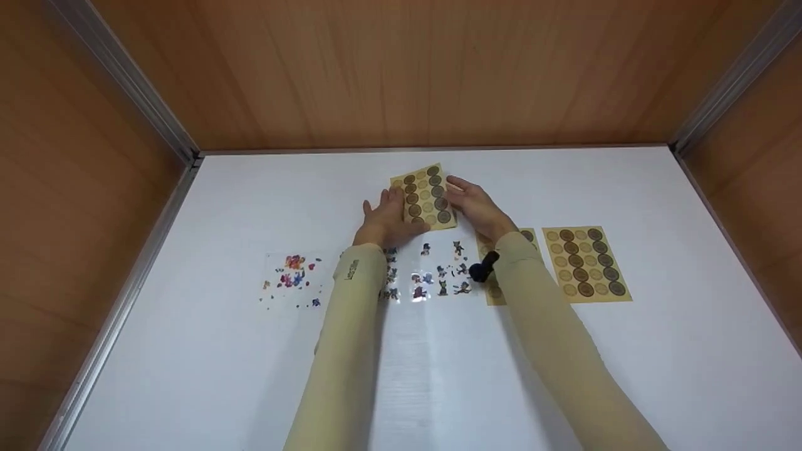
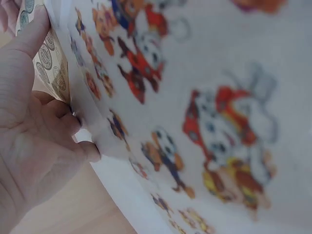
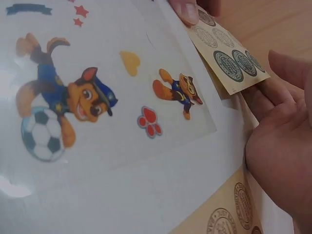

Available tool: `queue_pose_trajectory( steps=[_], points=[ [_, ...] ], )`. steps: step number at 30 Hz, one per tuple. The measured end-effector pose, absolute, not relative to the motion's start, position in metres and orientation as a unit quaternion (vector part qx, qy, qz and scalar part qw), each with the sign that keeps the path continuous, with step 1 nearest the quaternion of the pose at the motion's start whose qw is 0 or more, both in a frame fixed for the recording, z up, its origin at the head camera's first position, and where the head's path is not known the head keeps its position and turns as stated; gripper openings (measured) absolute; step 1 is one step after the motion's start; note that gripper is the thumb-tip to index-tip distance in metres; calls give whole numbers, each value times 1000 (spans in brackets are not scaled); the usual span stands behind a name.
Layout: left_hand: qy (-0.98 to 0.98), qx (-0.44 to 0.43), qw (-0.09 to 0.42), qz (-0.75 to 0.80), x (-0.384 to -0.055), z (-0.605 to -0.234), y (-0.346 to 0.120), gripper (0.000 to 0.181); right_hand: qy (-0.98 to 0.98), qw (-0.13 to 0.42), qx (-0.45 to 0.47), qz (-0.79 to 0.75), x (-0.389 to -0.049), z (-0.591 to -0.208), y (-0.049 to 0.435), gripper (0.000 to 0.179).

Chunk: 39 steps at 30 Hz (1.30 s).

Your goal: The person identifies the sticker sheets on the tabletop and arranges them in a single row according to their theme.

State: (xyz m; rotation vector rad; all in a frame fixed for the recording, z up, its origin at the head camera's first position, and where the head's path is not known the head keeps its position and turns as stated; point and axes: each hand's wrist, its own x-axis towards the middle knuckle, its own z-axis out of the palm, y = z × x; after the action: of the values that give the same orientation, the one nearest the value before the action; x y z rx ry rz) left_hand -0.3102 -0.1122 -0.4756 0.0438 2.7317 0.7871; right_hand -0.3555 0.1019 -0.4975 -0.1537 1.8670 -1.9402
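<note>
My left hand (image 1: 390,220) pinches a tan sheet of round stickers (image 1: 426,195) at its left and near edge, with the thumb lying on top and other fingers at its side. In the left wrist view that thumb crosses the printed circles. My right hand (image 1: 475,203) is at the sheet's right edge; in the right wrist view its fingers (image 3: 263,100) reach beneath the sheet while the thumb stands apart from it. Just nearer than the hands lie clear sheets of cartoon dog stickers (image 1: 442,282), partly hidden by the left forearm.
Two more tan sticker sheets lie at the right, one bare to view (image 1: 586,264) and one partly under the right forearm (image 1: 495,294). At the left is a clear sheet with small colourful stickers (image 1: 293,279). Wooden walls (image 1: 432,75) enclose the white table (image 1: 219,369).
</note>
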Motion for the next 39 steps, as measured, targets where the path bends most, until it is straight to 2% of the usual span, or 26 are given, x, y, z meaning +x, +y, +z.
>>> queue_pose_trajectory(
  steps=[5, 14, 39],
  points=[
    [962, 14, 140, 233, -308, -474, -104, 112, 659, 188, -42, -727, -353, -500, 102, 55],
    [978, -6, 121, 171, -300, -476, -89, 127, 657, 170, -30, -734, -350, -505, 100, 34],
    [970, -21, 100, 221, -300, -479, -87, 122, 634, 151, -24, -759, -351, -509, 101, 29]
  ],
)
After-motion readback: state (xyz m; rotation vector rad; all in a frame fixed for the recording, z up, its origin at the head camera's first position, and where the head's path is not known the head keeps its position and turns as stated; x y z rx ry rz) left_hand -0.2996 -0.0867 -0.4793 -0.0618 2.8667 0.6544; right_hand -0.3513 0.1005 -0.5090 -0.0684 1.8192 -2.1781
